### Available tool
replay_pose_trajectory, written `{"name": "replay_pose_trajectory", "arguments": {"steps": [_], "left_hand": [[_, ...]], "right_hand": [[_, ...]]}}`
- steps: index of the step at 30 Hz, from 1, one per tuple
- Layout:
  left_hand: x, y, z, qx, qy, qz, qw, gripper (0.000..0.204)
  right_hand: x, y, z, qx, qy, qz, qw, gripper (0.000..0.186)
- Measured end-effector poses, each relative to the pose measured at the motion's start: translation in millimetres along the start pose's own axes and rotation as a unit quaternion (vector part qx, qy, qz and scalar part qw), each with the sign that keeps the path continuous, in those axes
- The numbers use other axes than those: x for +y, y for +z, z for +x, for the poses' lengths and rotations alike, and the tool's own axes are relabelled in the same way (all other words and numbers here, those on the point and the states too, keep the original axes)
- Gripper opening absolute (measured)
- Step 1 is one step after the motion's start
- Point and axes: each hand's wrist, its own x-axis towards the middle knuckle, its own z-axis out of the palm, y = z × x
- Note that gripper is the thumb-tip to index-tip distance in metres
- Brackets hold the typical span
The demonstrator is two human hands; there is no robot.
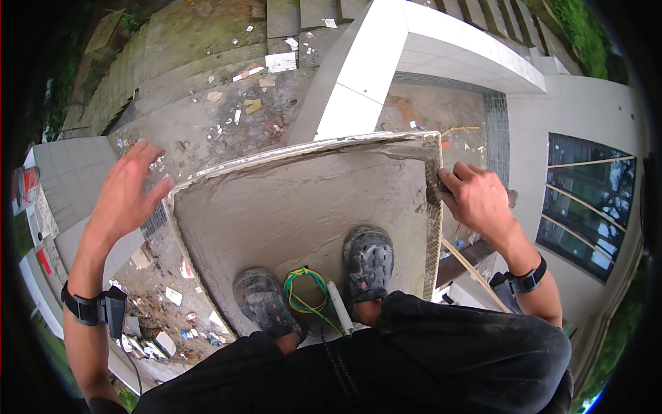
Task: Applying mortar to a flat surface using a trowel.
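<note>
I crouch on a grey cement slab (289,207) high above the ground. My left hand (127,193) hovers open with fingers spread just beyond the slab's left edge, holding nothing. My right hand (479,200) is closed on a small dark tool (443,188) pressed against the mesh-covered right edge (433,228) of the slab near its far corner. Most of the tool is hidden by my fingers. Both wrists carry black bands.
My two feet in grey clogs (369,262) stand at the near side of the slab. A green and yellow wire coil (303,290) and a white tube (339,307) lie between them. Rubble-strewn ground (227,103) lies far below; a white tiled beam (386,62) and a window (586,200) are nearby.
</note>
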Motion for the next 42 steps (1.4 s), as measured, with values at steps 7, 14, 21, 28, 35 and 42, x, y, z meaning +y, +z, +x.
{"name": "replay_pose_trajectory", "arguments": {"steps": [7,14,21,28,35,42], "left_hand": [[-1,-1,-3,-0.013,-0.022,0.003,1.000,0.053],[-12,8,-1,0.030,0.037,0.036,0.998,0.053],[-14,9,-2,-0.002,0.002,0.001,1.000,0.054],[-9,8,3,0.022,0.025,0.051,0.998,0.052],[-15,11,-2,0.022,0.037,0.023,0.999,0.053],[-13,11,0,0.039,0.061,0.051,0.996,0.052]], "right_hand": [[-17,11,18,0.009,-0.032,0.059,0.998,0.024],[-19,13,17,0.043,-0.046,0.059,0.996,0.026],[-16,18,3,0.031,-0.028,0.071,0.997,0.029],[-22,32,19,0.038,-0.040,0.051,0.997,0.027],[-20,22,20,0.022,-0.042,0.064,0.997,0.033],[-30,21,26,0.024,-0.050,0.059,0.997,0.027]]}}
